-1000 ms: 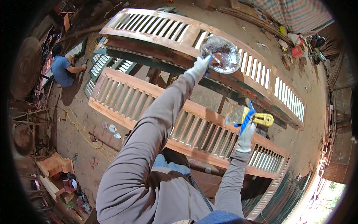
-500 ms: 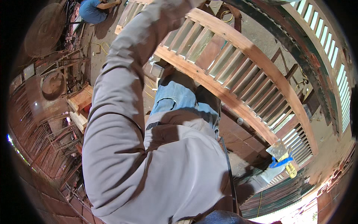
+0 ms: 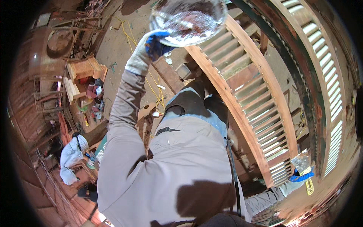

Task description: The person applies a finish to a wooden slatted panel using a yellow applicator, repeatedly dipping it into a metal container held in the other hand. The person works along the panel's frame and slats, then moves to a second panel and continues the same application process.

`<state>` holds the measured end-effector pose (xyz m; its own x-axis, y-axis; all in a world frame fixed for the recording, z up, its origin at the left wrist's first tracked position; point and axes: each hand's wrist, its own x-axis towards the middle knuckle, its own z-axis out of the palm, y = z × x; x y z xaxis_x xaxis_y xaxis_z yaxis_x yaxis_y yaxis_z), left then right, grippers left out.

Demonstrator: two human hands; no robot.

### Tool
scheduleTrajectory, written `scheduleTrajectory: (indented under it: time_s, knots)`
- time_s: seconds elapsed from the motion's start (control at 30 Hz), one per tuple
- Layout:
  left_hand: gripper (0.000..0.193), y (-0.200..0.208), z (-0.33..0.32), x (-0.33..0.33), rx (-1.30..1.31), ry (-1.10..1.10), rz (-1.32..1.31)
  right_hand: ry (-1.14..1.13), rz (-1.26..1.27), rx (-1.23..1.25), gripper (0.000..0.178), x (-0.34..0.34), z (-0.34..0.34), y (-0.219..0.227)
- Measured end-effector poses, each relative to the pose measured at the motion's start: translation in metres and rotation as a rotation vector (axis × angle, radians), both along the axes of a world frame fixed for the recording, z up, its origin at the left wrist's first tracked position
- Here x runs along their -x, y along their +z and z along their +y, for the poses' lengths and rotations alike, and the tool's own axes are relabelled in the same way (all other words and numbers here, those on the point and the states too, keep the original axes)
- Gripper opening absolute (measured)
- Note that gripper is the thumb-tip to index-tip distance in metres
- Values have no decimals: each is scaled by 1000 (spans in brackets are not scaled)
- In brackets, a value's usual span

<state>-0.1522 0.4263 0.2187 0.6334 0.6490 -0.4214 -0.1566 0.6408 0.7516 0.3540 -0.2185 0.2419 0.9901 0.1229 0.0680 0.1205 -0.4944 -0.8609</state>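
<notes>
My left hand, in a white glove with a blue palm, is closed on the near left rim of a round metal basin. Smeared whitish and reddish-brown stuff covers the basin's inside. At the lower right, my right hand, gloved alike, grips a putty knife with a broad, stained metal blade and a yellow handle. That hand is beside the right end of a curved wooden slatted panel, which runs from below the basin down to the putty knife. Whether the blade touches the wood I cannot tell.
Beyond the panel runs a dark curved beam, then another pale slatted panel. A yellow cord trails over the floor. At left are a wooden piece of furniture and a crouching person in pale clothes.
My left hand and the basin have come into view at the top. My right hand with the putty knife has moved outward to the right. The whole view has shifted.
</notes>
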Motion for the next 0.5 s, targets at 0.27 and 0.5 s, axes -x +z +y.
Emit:
scheduleTrajectory:
  time_s: [0.27,0.5]
  knots:
    - [29,10,-42,106,179,476,40,518,-53,26,57,-1,154,-5]
    - [21,-53,-5,129,187,413,-103,417,562,-234,41,157,325,-12]
